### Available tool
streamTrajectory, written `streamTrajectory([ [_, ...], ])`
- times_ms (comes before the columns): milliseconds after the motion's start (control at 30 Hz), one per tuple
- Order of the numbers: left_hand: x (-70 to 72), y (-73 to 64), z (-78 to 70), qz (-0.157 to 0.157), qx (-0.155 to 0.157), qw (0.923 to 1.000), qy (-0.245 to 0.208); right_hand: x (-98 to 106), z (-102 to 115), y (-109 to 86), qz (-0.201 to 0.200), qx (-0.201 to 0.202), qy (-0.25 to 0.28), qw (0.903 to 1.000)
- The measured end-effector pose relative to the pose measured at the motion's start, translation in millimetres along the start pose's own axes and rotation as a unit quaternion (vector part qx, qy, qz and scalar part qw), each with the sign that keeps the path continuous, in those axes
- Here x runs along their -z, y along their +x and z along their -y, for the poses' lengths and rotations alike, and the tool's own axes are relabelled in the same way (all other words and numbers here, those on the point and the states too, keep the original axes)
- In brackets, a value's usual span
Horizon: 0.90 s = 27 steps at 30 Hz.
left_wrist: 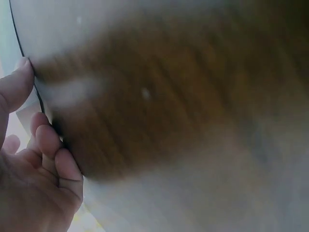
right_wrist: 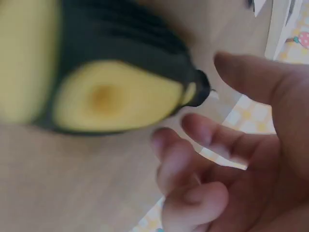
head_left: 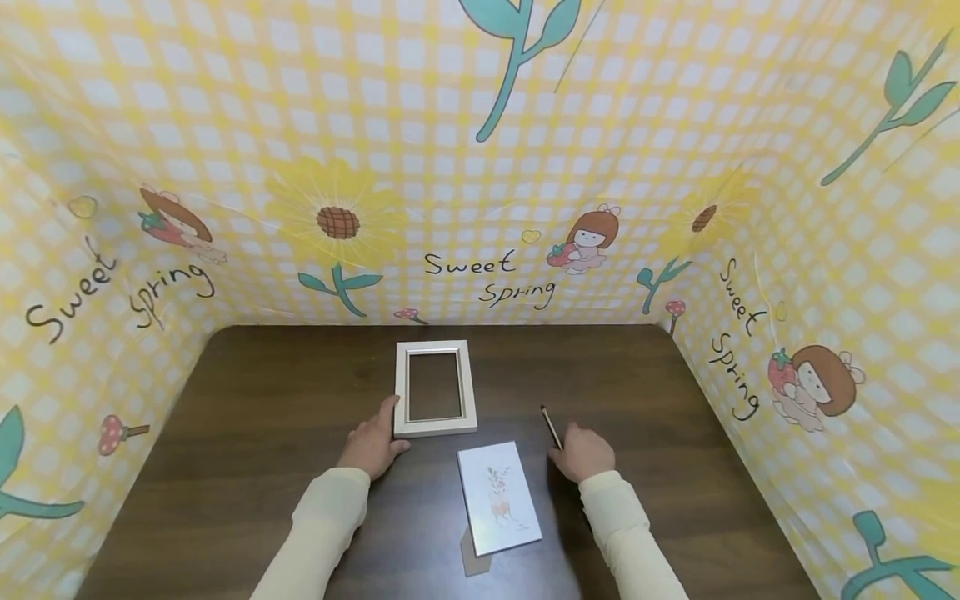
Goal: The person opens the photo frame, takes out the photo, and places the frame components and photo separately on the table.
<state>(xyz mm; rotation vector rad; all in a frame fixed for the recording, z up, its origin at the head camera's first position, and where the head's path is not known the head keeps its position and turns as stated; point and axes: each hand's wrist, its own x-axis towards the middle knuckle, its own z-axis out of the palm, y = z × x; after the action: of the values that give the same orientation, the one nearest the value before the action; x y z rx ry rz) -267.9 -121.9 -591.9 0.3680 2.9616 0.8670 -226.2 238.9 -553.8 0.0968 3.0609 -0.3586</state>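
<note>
A white picture frame (head_left: 433, 428) with an open middle lies flat on the table. My left hand (head_left: 372, 443) holds its near left corner, the thumb along the front edge and fingers at the left side. In the left wrist view, those curled fingers (left_wrist: 48, 140) show beside the blurred tabletop. My right hand (head_left: 585, 452) is by a slim pen-like tool (head_left: 552, 427) that points away to the left. Close up, the tool (right_wrist: 120, 94) is blurred, black and yellow; a gap shows between its narrow tip and the loosely bent fingers (right_wrist: 193, 208) and thumb.
Between the hands lies a white panel (head_left: 498, 498) printed with a deer and flowers. A brown flap (head_left: 476, 560) sticks out from under its near end. Yellow checked cloth (head_left: 450, 192) walls off the brown table (head_left: 247, 400) at the back and both sides.
</note>
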Motion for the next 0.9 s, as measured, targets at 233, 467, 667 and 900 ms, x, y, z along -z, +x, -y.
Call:
streamTrajectory([
  [233,3.7,-1.6,2.2,0.002,0.023,0.9996,-0.019,-8,-17,-14.6,0.014,0.005,0.028,0.9995],
  [467,0.0,0.5,2.7,-0.001,0.022,0.9992,-0.034,2,-49,-20.6,-0.002,-0.006,0.022,0.9997],
  [667,0.0,2.1,1.8,0.01,0.035,0.9985,-0.04,12,-93,-29.9,-0.008,-0.024,0.014,0.9996],
  [900,-2.1,3.8,4.4,0.015,0.047,0.9977,-0.047,16,-122,-36.3,0.015,-0.059,0.013,0.9981],
])
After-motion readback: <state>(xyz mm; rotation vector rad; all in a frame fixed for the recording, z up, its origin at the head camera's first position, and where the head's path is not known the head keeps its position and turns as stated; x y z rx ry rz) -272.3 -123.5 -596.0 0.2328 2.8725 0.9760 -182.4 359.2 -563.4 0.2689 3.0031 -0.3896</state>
